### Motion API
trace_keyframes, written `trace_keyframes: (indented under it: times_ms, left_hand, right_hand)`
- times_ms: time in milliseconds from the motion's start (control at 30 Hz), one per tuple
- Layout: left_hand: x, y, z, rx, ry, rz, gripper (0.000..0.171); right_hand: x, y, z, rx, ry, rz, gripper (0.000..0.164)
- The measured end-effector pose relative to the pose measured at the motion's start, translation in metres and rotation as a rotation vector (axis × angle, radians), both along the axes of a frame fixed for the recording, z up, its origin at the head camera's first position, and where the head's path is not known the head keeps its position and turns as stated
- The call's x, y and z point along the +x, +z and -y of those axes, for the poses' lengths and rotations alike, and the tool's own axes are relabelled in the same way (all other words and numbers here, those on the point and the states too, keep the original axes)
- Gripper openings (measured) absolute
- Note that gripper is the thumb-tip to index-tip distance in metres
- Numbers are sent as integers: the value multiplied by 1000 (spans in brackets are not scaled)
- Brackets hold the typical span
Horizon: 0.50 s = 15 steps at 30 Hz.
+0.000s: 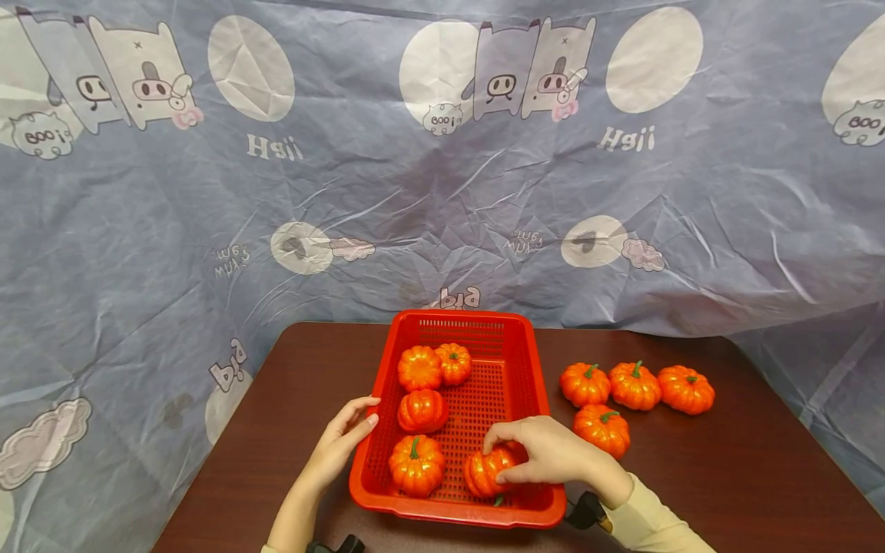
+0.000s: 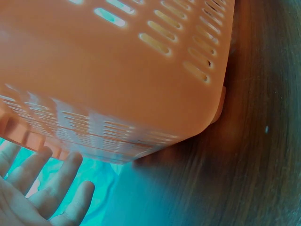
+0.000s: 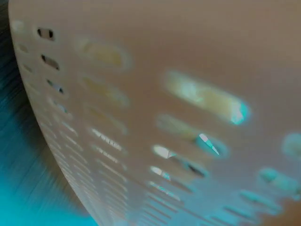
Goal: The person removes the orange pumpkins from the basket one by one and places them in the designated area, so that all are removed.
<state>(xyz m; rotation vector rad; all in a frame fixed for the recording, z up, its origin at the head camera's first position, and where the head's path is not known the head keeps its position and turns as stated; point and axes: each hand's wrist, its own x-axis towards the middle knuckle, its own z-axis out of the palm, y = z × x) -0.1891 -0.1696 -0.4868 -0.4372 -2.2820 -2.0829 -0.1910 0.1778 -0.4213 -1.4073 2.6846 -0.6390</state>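
A red plastic basket (image 1: 459, 514) with slotted walls stands on the table, several small orange pumpkins inside it. My right hand (image 1: 546, 453) reaches over its right wall and holds a pumpkin (image 1: 482, 472) at the near right, fingers and thumb on its sides. My left hand (image 1: 335, 445) is at the left rim, its fingertips at the edge. In the left wrist view the fingers (image 2: 63, 183) look loosely extended beside the basket wall (image 2: 117, 70). Another pumpkin (image 1: 417, 465) sits at the near left of the basket. The right wrist view shows only the slotted wall (image 3: 141, 141), blurred.
Right of the basket, several pumpkins (image 1: 635, 385) stand on the dark brown table (image 1: 691, 468), one pumpkin (image 1: 601, 431) nearer than the others. A grey-blue printed cloth (image 1: 442, 192) hangs behind the table and along its sides.
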Motion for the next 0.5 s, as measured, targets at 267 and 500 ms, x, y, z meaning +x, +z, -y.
trace_keyframes:
  times_ms: [267, 500]
  left_hand:
    - [0, 1, 0, -3, -6, 0, 32]
    - [0, 0, 0, -4, 1, -3, 32]
  right_hand:
    - [1, -1, -2, 29, -2, -10, 40]
    - [3, -4, 0, 53, -48, -41, 53]
